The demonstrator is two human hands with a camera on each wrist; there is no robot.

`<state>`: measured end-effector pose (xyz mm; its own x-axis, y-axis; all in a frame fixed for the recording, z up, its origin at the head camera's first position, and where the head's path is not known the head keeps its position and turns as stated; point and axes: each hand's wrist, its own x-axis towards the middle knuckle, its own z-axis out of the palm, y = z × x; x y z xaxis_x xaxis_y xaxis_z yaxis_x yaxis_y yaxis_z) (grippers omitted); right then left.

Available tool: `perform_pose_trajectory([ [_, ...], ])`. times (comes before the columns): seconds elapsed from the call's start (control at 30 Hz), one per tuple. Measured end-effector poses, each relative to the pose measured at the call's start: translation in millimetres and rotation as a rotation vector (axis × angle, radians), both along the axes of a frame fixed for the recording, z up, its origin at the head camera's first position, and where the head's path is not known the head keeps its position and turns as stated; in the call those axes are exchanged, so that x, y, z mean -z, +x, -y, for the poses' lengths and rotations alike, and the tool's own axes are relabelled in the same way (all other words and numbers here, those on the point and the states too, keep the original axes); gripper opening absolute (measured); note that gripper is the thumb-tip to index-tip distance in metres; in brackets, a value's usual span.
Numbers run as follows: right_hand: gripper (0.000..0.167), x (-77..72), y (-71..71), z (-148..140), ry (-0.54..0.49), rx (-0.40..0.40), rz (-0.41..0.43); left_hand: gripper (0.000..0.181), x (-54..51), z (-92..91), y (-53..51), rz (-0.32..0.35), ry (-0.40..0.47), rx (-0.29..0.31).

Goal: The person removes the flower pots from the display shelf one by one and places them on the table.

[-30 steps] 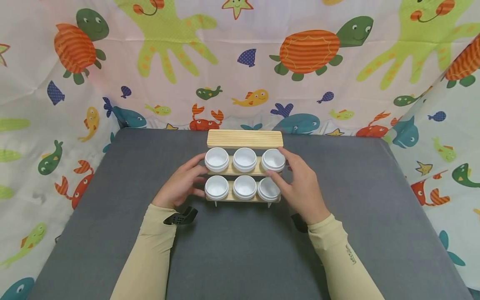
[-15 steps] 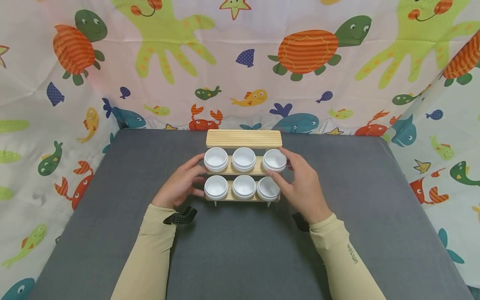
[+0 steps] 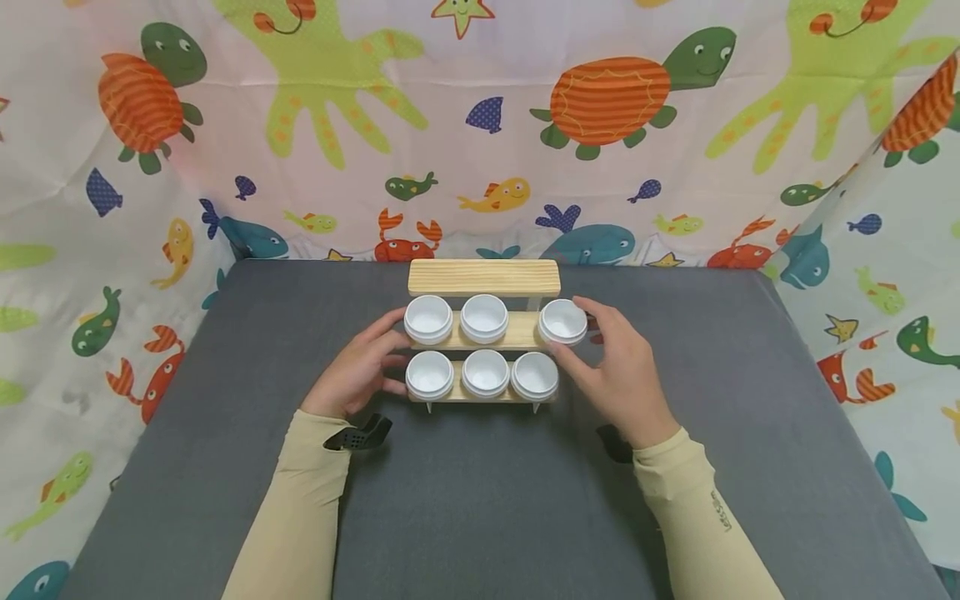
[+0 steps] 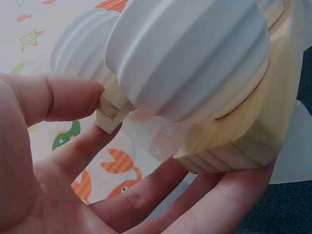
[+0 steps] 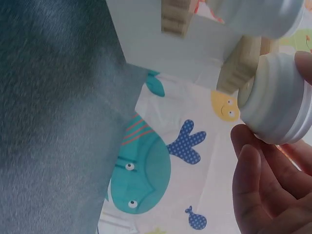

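A tiered wooden rack [image 3: 495,277] carries small white ribbed cups on its two lower tiers. My left hand [image 3: 352,375] grips the rack's left end. In the left wrist view the thumb [image 4: 68,100] presses one tier's end, and other fingers lie against the underside of the nearer tier [image 4: 243,146]. My right hand [image 3: 622,379] holds a white cup [image 3: 563,321] between thumb and fingers at the right end of the middle tier. In the right wrist view this cup [image 5: 275,105] is tilted beside the wooden tier; whether it touches the wood I cannot tell.
Two cups [image 3: 484,317] stand on the middle tier, left of the held one. Several more [image 3: 485,372] line the lowest tier. Grey cloth [image 3: 480,500] covers the table. A curtain [image 3: 442,67] with sea animals hangs behind and at both sides.
My right hand has moved right with the cup, widening the gap to its neighbour on the middle tier. The left hand keeps its hold on the rack.
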<state>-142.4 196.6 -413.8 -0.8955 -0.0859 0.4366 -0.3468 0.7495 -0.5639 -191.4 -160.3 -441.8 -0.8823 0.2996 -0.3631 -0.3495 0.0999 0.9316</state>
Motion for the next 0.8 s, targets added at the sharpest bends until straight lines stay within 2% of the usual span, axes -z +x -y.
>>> perform_pose_trajectory([
  [0.23, 0.066, -0.9, 0.8, -10.7, -0.017, 0.023, -0.016, 0.063, 1.3, 0.7, 0.5, -0.001, 0.012, 0.001],
  [0.47, 0.064, -2.4, 0.0, -16.9, -0.017, 0.036, 0.025, 0.063, 3.0, 0.5, 0.1, -0.004, 0.02, 0.002],
  [0.8, 0.063, 2.9, -4.2, -27.6, -0.022, 0.075, 0.091, 0.064, 5.5, 2.2, -1.2, -0.006, 0.022, 0.006],
])
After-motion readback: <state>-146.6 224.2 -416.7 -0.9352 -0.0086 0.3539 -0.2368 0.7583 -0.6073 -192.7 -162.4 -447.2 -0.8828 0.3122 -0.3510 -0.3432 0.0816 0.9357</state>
